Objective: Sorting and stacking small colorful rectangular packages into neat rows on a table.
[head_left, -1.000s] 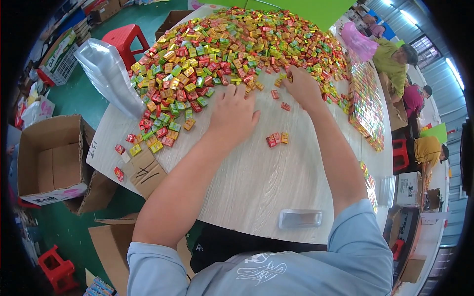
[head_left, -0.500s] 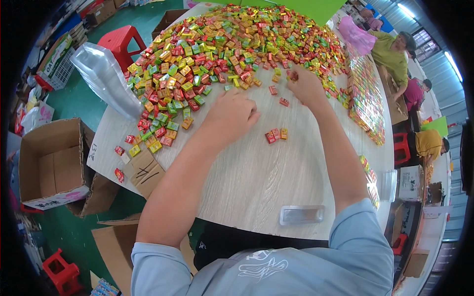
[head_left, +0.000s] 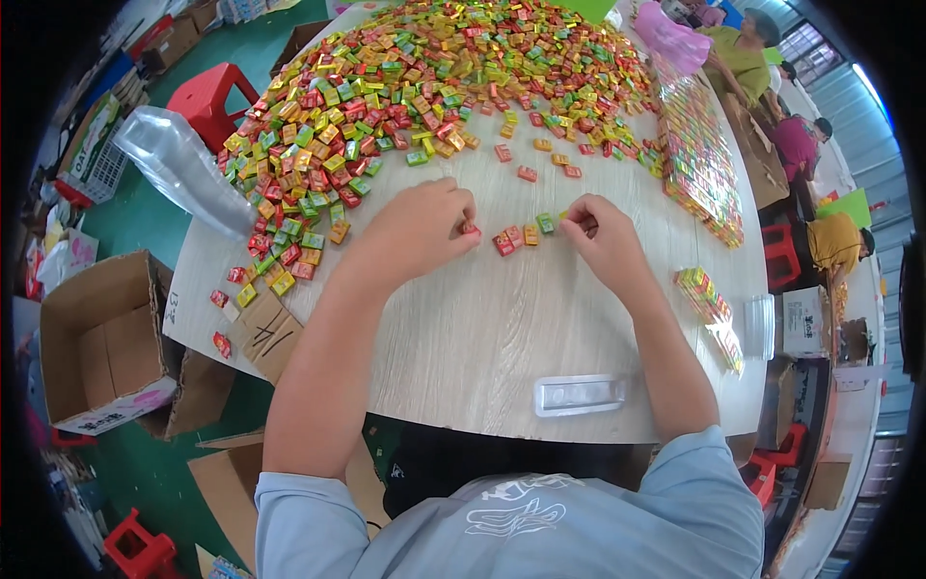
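My left hand (head_left: 424,227) is closed in a pinch on a small red box (head_left: 470,230), mostly covered by the fingers. To its right, a short row stands on the table: red boxes (head_left: 506,241), an orange-yellow box (head_left: 531,234) and a green box (head_left: 545,224) slightly apart. My right hand (head_left: 603,236) pinches a small yellow-green box (head_left: 563,218) beside the green one; only its edge shows. Beyond both hands lies a large heap of small red, yellow, green and orange boxes (head_left: 386,106), with a few loose red ones (head_left: 527,174) in front.
A clear plastic tray (head_left: 581,396) lies at the near table edge. Packed boxes (head_left: 709,309) and a large packed block (head_left: 699,164) are on the right. Stacked clear trays (head_left: 183,169) lean at the left, beside a cardboard piece (head_left: 267,335). Co-workers (head_left: 738,63) are at far right.
Both hands have drawn back from the heap toward the short row. A green box now stands at the row's right end, and more loose boxes lie in front of the heap.
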Action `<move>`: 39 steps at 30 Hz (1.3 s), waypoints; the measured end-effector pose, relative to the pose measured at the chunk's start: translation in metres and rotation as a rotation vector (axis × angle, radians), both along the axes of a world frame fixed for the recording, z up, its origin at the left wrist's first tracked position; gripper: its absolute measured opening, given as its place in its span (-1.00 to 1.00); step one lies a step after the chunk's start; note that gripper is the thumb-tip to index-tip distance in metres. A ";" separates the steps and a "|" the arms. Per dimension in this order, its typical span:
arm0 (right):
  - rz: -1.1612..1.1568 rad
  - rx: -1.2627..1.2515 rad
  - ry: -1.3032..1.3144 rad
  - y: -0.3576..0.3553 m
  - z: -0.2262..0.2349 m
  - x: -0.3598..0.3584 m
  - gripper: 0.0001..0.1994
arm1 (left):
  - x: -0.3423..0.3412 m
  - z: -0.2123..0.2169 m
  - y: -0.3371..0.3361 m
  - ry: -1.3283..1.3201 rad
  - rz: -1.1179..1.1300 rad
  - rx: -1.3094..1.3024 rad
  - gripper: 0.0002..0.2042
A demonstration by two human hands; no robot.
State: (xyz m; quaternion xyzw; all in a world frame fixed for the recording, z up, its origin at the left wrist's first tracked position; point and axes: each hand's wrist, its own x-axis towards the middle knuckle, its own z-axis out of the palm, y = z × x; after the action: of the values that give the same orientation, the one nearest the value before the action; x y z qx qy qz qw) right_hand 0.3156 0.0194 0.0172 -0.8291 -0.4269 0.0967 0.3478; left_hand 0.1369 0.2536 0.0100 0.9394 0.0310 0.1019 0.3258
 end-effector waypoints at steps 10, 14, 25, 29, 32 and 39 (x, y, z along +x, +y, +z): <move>0.136 -0.129 0.055 0.007 0.009 -0.012 -0.81 | -0.004 -0.001 -0.010 0.039 -0.102 -0.089 -0.71; 0.127 -0.149 -0.079 0.016 0.017 -0.004 -0.81 | -0.003 0.002 -0.013 0.061 -0.100 -0.034 -0.63; 0.250 -0.101 -0.315 0.072 -0.003 0.030 -0.85 | -0.001 -0.005 -0.008 0.033 -0.098 0.015 -0.68; 0.256 -0.088 -0.382 0.081 -0.004 0.029 -0.87 | -0.010 0.003 0.001 0.102 -0.040 -0.019 -0.65; 0.303 -0.089 -0.331 0.079 -0.002 0.032 -0.86 | -0.009 0.002 0.004 0.118 -0.042 -0.011 -0.63; 0.529 0.007 -0.281 0.066 0.018 -0.049 -0.88 | -0.014 0.014 0.002 0.255 -0.011 -0.061 -0.54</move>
State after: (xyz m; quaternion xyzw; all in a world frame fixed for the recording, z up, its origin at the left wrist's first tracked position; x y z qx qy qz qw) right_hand 0.2664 0.0857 0.0352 -0.6930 -0.6726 0.0667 0.2510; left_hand 0.1231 0.2552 0.0243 0.9346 0.0700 -0.0214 0.3480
